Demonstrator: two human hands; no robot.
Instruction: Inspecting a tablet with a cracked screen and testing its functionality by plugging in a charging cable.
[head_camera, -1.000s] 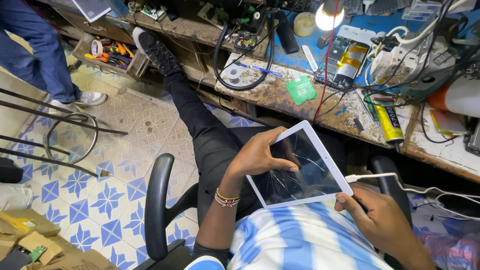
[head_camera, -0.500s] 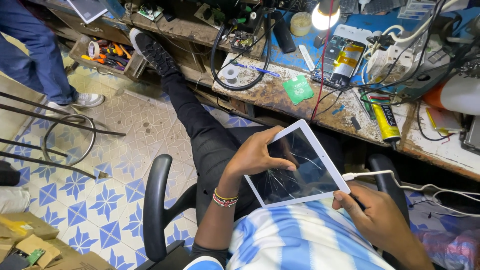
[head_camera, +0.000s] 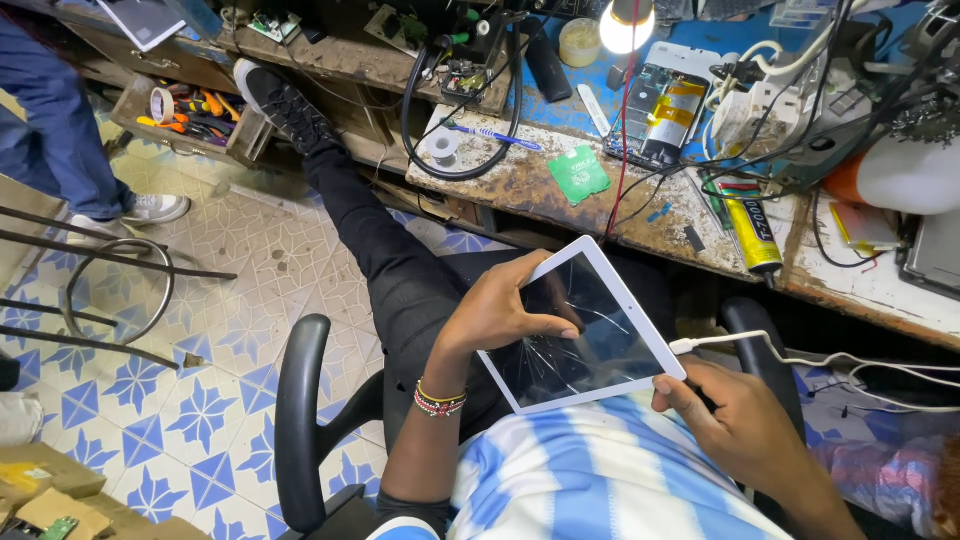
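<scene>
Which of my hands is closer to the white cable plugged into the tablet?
Right. Your right hand sits just below the white cable at the tablet's corner; your left hand grips the opposite edge.

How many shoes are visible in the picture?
2: a black shoe propped against the bench drawer, and a white shoe on the tiled floor at left. Others may be hidden.

Electronics repair workshop — scarred workbench (head_camera: 540, 185), opened device (head_camera: 660, 100), tangled cables (head_camera: 460, 110), drawer of tools (head_camera: 190, 115), bare bulb (head_camera: 625, 25)
</scene>
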